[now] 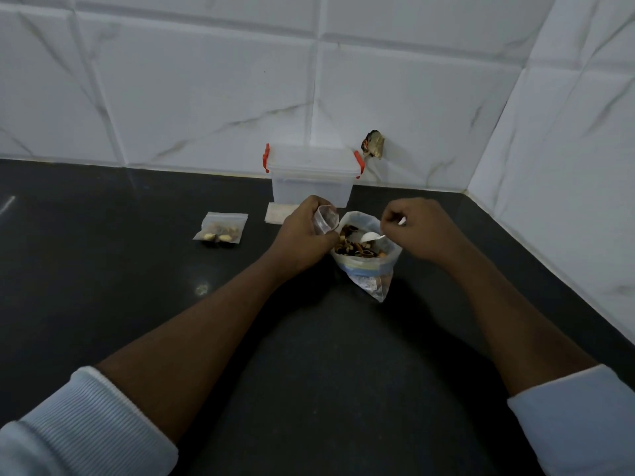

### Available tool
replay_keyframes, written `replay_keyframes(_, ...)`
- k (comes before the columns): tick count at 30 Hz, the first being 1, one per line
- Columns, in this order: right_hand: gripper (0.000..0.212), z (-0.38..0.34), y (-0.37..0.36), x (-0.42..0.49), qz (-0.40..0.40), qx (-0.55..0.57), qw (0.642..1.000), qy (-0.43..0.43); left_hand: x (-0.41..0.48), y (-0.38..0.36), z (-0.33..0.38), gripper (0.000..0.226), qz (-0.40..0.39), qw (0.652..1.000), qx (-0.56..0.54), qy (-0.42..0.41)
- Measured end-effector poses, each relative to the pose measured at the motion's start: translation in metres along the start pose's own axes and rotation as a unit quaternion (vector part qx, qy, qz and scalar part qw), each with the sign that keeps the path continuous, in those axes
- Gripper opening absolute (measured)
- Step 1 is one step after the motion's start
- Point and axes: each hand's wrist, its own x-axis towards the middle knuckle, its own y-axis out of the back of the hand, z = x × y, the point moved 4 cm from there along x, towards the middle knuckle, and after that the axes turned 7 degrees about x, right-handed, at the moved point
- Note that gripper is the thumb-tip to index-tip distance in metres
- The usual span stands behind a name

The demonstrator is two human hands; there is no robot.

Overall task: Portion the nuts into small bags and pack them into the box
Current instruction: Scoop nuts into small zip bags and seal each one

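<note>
- The open big bag (369, 273) of nuts (354, 248) stands towards the right edge of the bench (137, 269).
- The right hand (417, 228) pinches a white spoon (371, 237) dipped in the nuts.
- The left hand (300, 233) grips an empty small bag (325, 219) beside it.
- A filled small bag (220, 231) lies further left.
- The lidded box (312, 180) sits at the back edge.

The stone countertop (103, 286) is seen as black — the glossy wall tiles (206, 97) are white, veined in grey. The clear plastic lidded box (311, 182) is fitted with red latches (266, 159). Dark brown and tan nuts (357, 250) are seen in the big clear plastic bag (369, 273), banded blue and white; the small plastic spoon (369, 237) is white — the ribbed sleeves (86, 424), pale blue.
</note>
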Motion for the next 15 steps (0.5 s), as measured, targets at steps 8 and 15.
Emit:
replay_keyframes(8,0.017,0.002,0.003,0.0,-0.013,-0.019,1.0,-0.001,0.0,-0.001,0.001,0.045,-0.005,1.0,0.003,0.002)
replay_keyframes(15,0.022,0.008,0.011,0.001,-0.001,0.081,0.994,-0.067,-0.001,0.0,0.002,0.043,-0.005,1.0,0.006,-0.004)
